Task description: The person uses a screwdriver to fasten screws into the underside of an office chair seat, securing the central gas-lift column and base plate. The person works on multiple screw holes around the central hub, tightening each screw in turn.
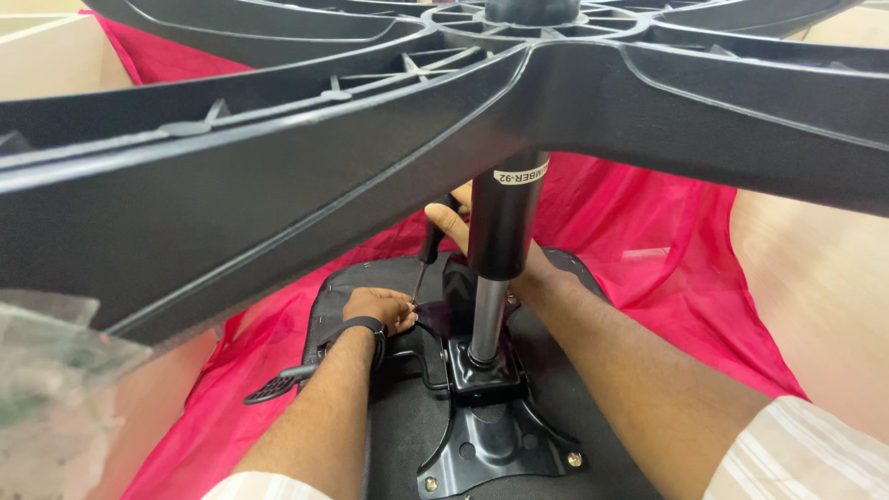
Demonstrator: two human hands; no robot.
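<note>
While gripping the screwdriver (431, 243) upright in right hand (456, 222) behind gas cylinder (501, 222), steadying its tip with pinched left hand (380, 308) fingers on upturned seat underside (407, 435), beside mounting plate (489, 440).

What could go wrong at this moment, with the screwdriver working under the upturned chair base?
The black-handled screwdriver in the right hand points down right beside the left hand steadying its tip; a slip could jab those fingers. The black plastic five-spoke chair base looms overhead on the black gas-lift column and blocks much of the view; it could tip or be bumped.
</note>
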